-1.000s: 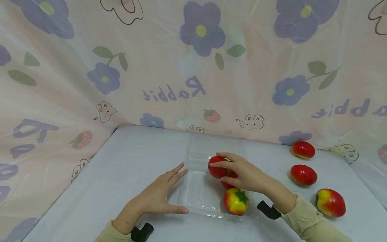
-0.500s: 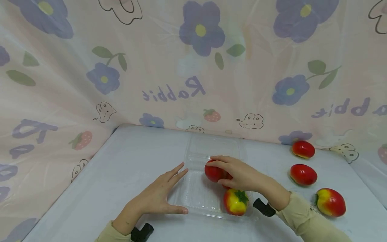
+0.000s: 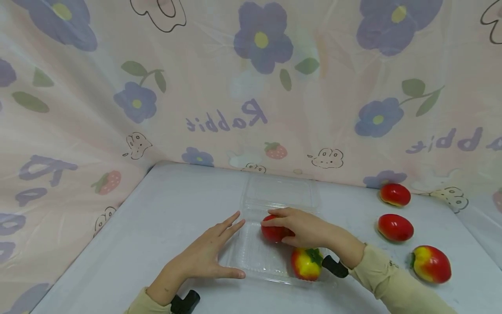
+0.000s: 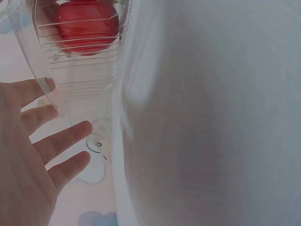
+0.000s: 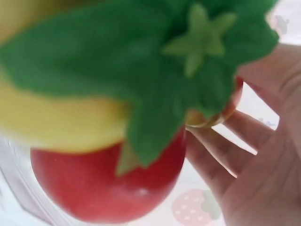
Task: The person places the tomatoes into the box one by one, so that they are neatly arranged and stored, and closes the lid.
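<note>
My right hand (image 3: 307, 226) curls its fingers and thumb round a smooth red fruit (image 3: 271, 230), low over the clear plastic clamshell box (image 3: 251, 257). In the box's near right corner sits a yellow-and-red fruit (image 3: 305, 265) with a green leafy top; it fills much of the right wrist view, where its leaves (image 5: 155, 61) partly cover a red fruit (image 5: 113, 188). My left hand (image 3: 205, 253) is spread at the box's left side, fingers straight and nothing gripped. In the left wrist view its fingertips meet or nearly meet the box wall (image 4: 47, 89); a red fruit (image 4: 87, 26) shows through the plastic.
At the right of the white table (image 3: 172, 196) lie three more fruits in a loose row: a far red one (image 3: 395, 194), a middle red one (image 3: 395, 227) and a near red-yellow one (image 3: 431, 264). The box's lid (image 3: 280, 192) lies open toward the flowered curtain (image 3: 219, 78).
My right hand has moved left and nearer with the red fruit, lower into the box. Another red fruit seen under that hand earlier is now hidden in the head view. The left hand stays still.
</note>
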The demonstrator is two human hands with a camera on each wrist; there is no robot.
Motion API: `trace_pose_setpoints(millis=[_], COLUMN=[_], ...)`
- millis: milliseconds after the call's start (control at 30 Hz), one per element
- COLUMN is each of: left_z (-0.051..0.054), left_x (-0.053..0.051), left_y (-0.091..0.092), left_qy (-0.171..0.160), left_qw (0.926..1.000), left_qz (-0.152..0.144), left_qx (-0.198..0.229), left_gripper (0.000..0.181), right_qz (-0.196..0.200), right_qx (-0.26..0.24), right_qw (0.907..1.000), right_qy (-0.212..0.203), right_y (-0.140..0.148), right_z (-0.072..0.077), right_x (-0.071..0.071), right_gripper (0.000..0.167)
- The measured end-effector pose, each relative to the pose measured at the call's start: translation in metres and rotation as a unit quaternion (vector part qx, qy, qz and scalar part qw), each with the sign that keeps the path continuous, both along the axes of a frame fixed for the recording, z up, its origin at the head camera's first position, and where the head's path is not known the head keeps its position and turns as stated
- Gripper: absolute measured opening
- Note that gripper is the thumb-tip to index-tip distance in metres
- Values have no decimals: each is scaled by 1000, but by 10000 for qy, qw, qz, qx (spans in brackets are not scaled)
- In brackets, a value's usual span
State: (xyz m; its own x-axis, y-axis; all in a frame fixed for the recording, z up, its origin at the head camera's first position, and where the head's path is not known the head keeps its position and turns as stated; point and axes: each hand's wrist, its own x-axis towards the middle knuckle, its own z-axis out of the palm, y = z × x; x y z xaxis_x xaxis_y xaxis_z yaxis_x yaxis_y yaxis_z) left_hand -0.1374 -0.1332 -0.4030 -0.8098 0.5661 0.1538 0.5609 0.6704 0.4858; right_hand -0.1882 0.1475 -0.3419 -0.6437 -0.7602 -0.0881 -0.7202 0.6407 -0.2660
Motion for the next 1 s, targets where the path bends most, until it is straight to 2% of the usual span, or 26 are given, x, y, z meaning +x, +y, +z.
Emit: trace_pose_setpoints(millis=[367,500,767,1000], left_z=[0,0,-1,-1], left_x=[1,0,1,1], left_y=[0,0,0,0], left_qy=[-34,-87,43,105], left_qw=[10000,9999,10000,9999], left_qz=[23,53,52,-9], left_qx=[-34,-51,-16,-19], left_gripper=[105,104,103,102], right_qz=[-67,-177,-542,-928], right_qx=[-470,-634,-1065,-1418], right_qw=[9983,9968,9911,9849], right_qy=[-332,-456,-595,-346], right_y=[13,21,42,62], right_z=[7,9,12,12], right_x=[6,8,13,23], right_gripper=[55,55,55,56])
